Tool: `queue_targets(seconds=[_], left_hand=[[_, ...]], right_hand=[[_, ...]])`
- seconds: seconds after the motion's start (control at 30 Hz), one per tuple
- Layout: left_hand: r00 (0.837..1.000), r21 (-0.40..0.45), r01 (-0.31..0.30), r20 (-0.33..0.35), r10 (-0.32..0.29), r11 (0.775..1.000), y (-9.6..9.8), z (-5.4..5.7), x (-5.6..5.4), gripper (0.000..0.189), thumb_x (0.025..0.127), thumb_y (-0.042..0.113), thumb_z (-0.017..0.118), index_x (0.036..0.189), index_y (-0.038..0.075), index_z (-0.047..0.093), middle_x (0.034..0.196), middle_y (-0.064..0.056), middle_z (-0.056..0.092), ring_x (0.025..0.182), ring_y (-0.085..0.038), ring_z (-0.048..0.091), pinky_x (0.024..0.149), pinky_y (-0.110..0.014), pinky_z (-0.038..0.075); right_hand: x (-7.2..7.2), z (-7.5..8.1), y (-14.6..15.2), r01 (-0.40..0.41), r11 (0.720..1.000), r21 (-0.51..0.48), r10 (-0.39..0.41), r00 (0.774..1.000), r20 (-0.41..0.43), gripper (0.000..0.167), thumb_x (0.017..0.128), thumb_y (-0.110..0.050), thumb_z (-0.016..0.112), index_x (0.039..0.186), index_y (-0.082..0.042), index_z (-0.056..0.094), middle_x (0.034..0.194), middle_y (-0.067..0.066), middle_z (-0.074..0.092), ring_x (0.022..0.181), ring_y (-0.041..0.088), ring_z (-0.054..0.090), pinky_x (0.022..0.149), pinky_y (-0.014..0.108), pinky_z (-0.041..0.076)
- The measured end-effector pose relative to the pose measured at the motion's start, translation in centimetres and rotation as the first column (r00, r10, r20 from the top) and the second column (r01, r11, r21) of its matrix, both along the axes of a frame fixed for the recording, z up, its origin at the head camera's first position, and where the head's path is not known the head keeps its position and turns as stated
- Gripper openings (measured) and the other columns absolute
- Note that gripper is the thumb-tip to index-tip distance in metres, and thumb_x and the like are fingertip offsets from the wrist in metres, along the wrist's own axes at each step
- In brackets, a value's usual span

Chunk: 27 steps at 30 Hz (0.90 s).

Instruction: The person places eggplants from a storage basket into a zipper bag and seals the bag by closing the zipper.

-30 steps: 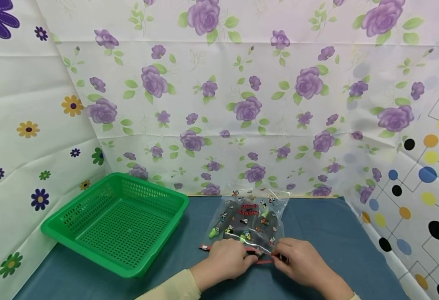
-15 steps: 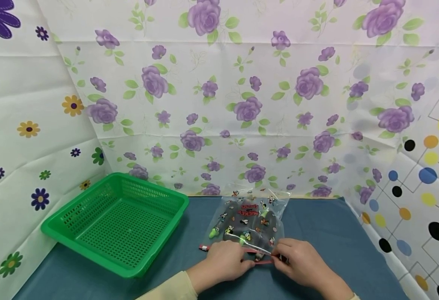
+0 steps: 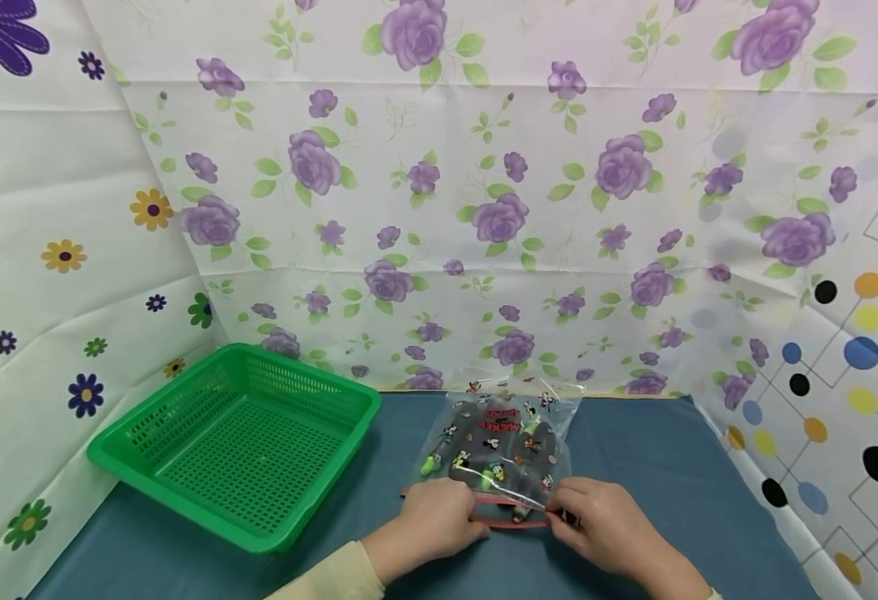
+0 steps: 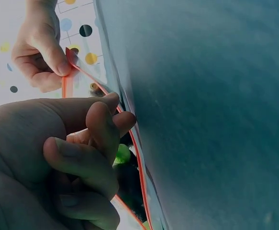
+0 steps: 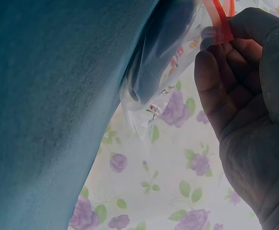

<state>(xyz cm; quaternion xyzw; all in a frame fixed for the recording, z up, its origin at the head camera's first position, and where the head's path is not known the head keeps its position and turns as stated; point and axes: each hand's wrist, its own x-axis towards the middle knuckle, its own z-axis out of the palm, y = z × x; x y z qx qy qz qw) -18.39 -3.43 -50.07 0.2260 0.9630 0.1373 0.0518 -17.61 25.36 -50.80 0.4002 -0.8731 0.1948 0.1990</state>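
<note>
A clear zip bag printed with small cartoon figures lies on the blue cloth, its red-edged mouth towards me. Through the plastic show several dark, elongated things with bright green ends; their exact kind is hard to tell. The left hand is at the left part of the mouth, and in the left wrist view its thumb and finger pinch the red strip. The right hand pinches the right corner of the mouth, seen closely in the right wrist view. A gap shows between the two red edges.
A green perforated plastic basket stands to the left of the bag on the blue cloth. Patterned sheets rise behind and on both sides as walls.
The left hand has slid to the left along the red edge, and more of the parted mouth shows. The right hand keeps its hold on the corner. The head view has shifted slightly.
</note>
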Motion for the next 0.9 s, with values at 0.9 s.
queue_targets(seconds=[0.9], left_hand=[[0.989,0.050,-0.149,-0.011,0.149,0.988,-6.3,0.2,-1.2,0.039,0.089,0.036,0.093,0.068,0.024,0.062,0.064,0.009,0.055,0.055,-0.012,0.052,0.050,-0.037,0.044]], right_hand=[[-0.5,-0.3,0.9,0.012,1.000,-0.017,-0.012,0.999,0.030,0.023,0.090,-0.004,0.089,0.097,-0.023,0.078,0.093,-0.018,0.066,0.074,-0.008,0.055,0.059,0.019,0.047]])
